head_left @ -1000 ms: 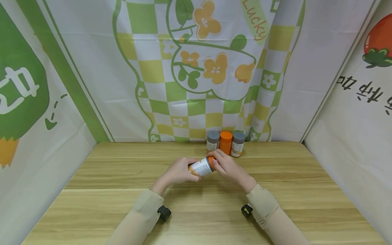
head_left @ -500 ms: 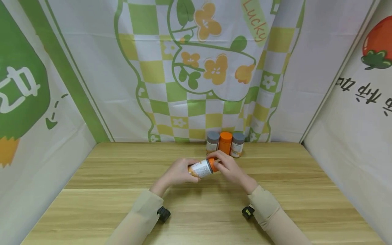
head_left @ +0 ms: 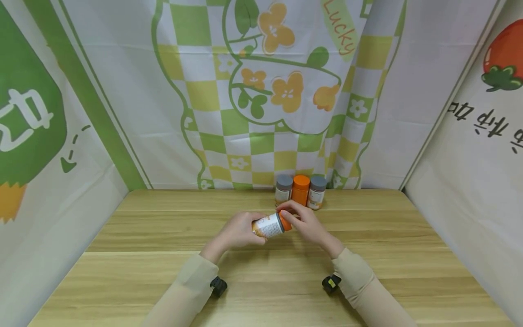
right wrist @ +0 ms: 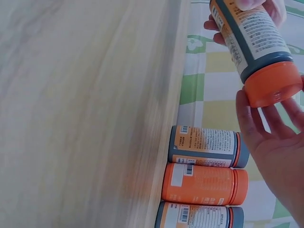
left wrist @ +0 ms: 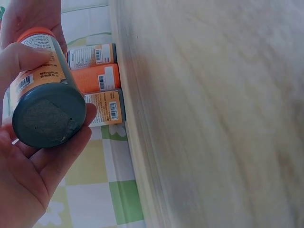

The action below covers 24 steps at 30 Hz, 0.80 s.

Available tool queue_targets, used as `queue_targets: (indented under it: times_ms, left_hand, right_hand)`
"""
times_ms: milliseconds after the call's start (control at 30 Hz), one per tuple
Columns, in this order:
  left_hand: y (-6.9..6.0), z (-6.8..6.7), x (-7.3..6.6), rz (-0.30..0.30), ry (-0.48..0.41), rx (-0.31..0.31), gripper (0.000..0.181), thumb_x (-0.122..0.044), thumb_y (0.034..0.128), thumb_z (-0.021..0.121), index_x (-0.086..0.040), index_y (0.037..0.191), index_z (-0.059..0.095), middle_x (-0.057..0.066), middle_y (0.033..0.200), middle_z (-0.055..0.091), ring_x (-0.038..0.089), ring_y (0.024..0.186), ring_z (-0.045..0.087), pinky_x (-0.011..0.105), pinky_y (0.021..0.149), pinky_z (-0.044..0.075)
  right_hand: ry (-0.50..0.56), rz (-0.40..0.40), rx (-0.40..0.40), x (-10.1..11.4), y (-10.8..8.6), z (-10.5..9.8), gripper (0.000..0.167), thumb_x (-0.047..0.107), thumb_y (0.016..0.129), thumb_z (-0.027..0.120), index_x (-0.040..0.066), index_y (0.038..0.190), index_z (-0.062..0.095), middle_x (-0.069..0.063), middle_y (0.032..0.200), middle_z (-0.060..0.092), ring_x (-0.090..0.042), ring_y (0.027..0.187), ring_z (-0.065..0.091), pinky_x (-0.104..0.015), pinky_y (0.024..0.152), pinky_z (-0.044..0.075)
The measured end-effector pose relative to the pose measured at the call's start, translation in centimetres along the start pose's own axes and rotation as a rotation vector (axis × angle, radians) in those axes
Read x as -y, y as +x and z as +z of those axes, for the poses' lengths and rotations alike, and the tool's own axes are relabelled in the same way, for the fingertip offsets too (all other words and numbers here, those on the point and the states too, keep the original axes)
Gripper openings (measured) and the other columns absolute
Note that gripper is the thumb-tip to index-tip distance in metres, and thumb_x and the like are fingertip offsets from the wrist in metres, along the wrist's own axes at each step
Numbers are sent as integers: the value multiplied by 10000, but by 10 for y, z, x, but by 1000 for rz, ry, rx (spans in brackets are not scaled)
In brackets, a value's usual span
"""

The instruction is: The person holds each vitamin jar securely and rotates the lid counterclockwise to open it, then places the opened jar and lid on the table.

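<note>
A white-and-orange labelled bottle (head_left: 267,226) with a dark grey base is held tilted above the wooden table, its orange cap (right wrist: 273,84) towards the right. My left hand (head_left: 240,230) grips its body, thumb across the label in the left wrist view and fingers round the far side. At the other end my right hand (head_left: 308,225) holds the cap between thumb and fingertips. In the right wrist view the cap sits against the bottle's grey neck. The bottle's dark bottom (left wrist: 50,122) faces the left wrist camera.
Three bottles stand in a row at the table's back edge: a grey-capped one (head_left: 283,190), an all-orange one (head_left: 301,188) and another grey-capped one (head_left: 316,194). Behind them hangs a patterned cloth (head_left: 261,145). The wooden table (head_left: 163,227) spreads around the hands.
My right thumb and fingers have shifted their place on the orange cap, and more of the cap shows. The left hand and the bottle stay almost still.
</note>
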<state>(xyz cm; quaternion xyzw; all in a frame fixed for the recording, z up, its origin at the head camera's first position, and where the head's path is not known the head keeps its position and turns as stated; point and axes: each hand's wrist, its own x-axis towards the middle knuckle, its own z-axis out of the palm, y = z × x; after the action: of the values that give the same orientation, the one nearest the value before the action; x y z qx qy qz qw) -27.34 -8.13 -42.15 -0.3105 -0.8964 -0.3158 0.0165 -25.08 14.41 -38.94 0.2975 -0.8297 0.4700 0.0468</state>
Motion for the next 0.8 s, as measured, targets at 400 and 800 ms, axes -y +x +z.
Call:
queue_targets:
  times_ms: [400, 800]
  left_hand:
    - [0, -2, -3, -24, 63, -22, 589, -309, 647, 777, -182, 1208, 648, -61, 874, 661, 65, 668, 531, 244, 605, 442]
    - [-1, -1, 0, -19, 77, -28, 569, -320, 653, 773, -185, 1192, 653, -69, 882, 660, 55, 664, 523, 240, 599, 440]
  right_hand:
    - [34, 209, -14, -34, 8, 9, 326, 425, 960, 496, 186, 1144, 619, -27, 1060, 654, -164, 912, 612, -308, 724, 511]
    - [93, 311, -39, -27, 8, 11, 334, 343, 947, 556, 93, 1158, 621, -105, 1069, 655, -156, 905, 592, -366, 741, 541]
